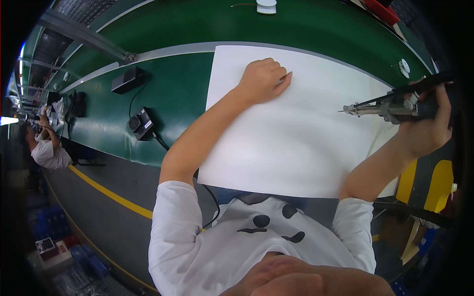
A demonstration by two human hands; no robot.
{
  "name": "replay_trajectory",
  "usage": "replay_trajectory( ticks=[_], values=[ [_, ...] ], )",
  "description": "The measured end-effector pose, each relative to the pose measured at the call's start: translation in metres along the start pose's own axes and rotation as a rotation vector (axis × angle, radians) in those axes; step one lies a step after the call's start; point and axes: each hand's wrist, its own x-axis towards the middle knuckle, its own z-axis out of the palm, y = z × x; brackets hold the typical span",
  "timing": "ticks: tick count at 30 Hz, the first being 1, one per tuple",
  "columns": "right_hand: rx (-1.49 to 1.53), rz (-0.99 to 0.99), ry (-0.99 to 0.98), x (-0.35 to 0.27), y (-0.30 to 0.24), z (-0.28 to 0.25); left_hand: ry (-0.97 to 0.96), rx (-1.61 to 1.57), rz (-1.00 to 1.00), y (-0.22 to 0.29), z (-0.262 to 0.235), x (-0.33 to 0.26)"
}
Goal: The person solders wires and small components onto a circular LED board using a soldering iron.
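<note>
In the head view, a large white sheet (296, 133) lay flat on a green work surface (177, 98), its near edge close to the person's chest. The left hand (264, 79) rested on the sheet's far left part, fingers curled loosely under and knuckles up, pinching nothing that could be seen. The right hand (427, 123) was closed around the dark grip of a soldering tool (390, 108), held above the sheet's right edge. The tool's thin metal tip pointed left over the paper, and whether it touched the sheet could not be told.

Left of the sheet on the green surface sat 2 black boxes: a flat one (127, 80) further off and a vented one (142, 123) nearer, each with a cable. A small white round object (266, 6) stood at the far edge. Another person in a white top (47, 150) worked well apart at the far left.
</note>
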Motion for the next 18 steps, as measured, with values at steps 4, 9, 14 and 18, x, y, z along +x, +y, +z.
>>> replay_trajectory(
  ticks=[4,9,14,18],
  values=[
    [0.045,0.007,0.035,-0.001,0.001,0.002,0.001,0.003,-0.009,-0.001,0.000,-0.004],
    [0.154,0.076,-0.024,-0.001,-0.005,0.005,-0.070,0.013,-0.021,0.001,-0.003,-0.003],
    [-0.078,-0.044,-0.076,-0.005,0.001,-0.002,-0.069,0.002,-0.033,0.003,-0.005,-0.003],
    [-0.184,-0.119,-0.121,-0.008,0.008,-0.007,-0.070,-0.004,-0.026,0.002,-0.004,-0.003]
  ],
)
